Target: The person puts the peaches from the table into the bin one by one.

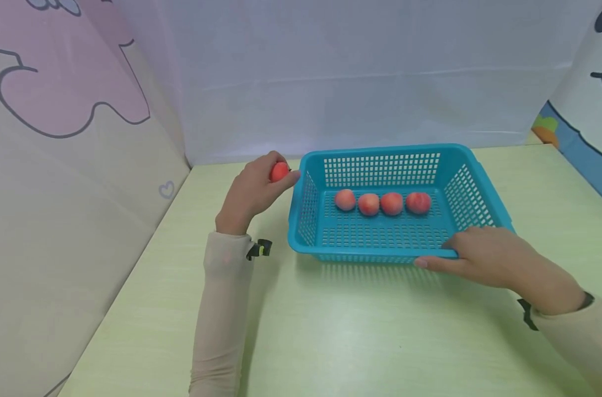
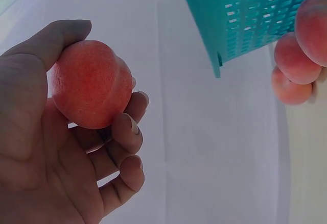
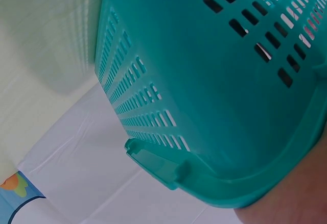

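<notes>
A reddish peach [image 2: 92, 83] is held in my left hand [image 1: 253, 187], thumb on one side and curled fingers on the other. That hand is just outside the left end of a turquoise plastic basket [image 1: 375, 255]. My right hand [image 1: 499, 256] grips the basket's rim near its front right corner, with the thumb along the front. Several peaches [image 1: 392, 204] lie in a row on the basket's slotted floor. From the right wrist, the basket's outer wall [image 3: 194, 81] fills much of the view, and most of the hand is hidden.
Under the basket is a pale green table [image 1: 331, 331]. A white sheet [image 1: 355, 82] hangs behind it, with a cartoon-printed panel [image 1: 68, 193] along the left and another printed panel [image 1: 584, 127] at the right. In the left wrist view, peaches [image 2: 299, 60] show beside the basket.
</notes>
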A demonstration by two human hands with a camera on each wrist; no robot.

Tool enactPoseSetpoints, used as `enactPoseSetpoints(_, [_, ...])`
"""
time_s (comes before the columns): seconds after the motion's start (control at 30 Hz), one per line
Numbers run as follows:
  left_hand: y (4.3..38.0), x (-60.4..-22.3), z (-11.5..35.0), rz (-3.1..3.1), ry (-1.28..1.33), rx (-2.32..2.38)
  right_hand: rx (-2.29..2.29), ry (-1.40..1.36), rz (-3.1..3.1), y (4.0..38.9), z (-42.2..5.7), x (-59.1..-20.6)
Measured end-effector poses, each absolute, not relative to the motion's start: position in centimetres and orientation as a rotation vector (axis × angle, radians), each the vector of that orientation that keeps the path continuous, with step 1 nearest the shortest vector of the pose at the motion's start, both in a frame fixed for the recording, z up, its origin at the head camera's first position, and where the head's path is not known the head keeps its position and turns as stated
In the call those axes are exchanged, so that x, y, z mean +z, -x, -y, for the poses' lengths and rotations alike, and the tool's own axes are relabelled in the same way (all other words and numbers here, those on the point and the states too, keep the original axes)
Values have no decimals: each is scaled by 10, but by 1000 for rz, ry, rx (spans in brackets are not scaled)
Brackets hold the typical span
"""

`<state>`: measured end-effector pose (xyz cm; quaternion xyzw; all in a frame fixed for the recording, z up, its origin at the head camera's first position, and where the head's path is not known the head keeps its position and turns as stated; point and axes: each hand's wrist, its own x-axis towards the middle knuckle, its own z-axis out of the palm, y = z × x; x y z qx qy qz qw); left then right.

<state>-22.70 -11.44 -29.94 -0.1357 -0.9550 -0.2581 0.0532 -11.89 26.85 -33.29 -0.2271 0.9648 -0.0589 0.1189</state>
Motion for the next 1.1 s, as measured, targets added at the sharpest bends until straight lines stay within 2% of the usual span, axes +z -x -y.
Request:
enactPoseSetpoints(0.37, [206, -275, 97, 2751, 652, -768, -171, 677, -2831, 122, -268, -332])
enactPoseSetpoints(1.1, [175, -260, 72, 2603, 808, -604, -196, 657, -2821, 119, -268, -331])
